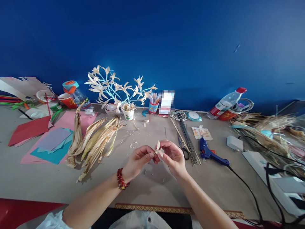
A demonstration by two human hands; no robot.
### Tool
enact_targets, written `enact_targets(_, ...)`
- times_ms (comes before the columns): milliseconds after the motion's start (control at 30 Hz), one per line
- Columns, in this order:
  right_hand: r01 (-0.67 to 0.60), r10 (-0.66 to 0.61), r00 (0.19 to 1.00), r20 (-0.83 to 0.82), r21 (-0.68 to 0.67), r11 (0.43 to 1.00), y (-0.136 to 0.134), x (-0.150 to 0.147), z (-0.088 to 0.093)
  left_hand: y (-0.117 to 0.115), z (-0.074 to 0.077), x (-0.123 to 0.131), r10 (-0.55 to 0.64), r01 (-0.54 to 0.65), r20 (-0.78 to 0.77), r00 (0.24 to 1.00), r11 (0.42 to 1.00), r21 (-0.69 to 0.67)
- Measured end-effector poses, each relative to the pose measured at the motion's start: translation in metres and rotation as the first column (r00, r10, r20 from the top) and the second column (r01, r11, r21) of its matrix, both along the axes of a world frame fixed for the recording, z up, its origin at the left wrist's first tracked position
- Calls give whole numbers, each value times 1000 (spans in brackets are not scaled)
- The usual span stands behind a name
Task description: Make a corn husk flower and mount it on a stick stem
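Observation:
My left hand (140, 158) and my right hand (173, 155) meet above the middle of the table. Both pinch a small pale piece of dried husk (159, 149) shaped like petals. A red bead bracelet (121, 179) is on my left wrist. A pile of dried corn husks (94, 141) lies on the table to the left of my hands. At the back stands a white cup (128, 114) holding a blue branch with pale husk flowers (114, 86).
Coloured paper sheets (51, 141) lie far left. Scissors (183, 149), thin wires (189, 141) and a blue glue gun (209, 153) with a black cord lie right of my hands. A plastic bottle (226, 103), a white adapter (234, 143) and straw are at the right.

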State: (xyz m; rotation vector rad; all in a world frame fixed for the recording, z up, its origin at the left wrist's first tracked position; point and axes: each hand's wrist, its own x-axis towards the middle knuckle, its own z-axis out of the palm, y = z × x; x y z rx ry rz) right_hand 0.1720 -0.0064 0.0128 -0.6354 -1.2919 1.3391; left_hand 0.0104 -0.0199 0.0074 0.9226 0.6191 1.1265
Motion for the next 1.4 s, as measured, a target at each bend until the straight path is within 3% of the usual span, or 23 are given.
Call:
enact_targets(133,-35,35,999,-2,-24,999,0,-1,-1,0,2,0,1,-1,29,1000,1000,-6)
enact_targets(433,21,-22,999,25,22,1000,0,-3,-4,-2,6,0,-4,5,36,999,1000,-14)
enact_targets(633,-40,40,999,-3,24,999,0,-1,-3,0,6,0,16,-16,16,1000,1000,-13)
enact_targets(900,17,-19,999,48,58,998,1,0,-3,0,3,1,5,-5,15,1000,1000,13)
enact_targets(1167,-2,-2,998,55,71,997,1,0,-5,0,1,0,18,-19,16,1000,1000,12)
enact_targets(1400,-23,23,998,62,1,1000,-1,0,-1,1,-1,0,-4,20,156,988,995,-98)
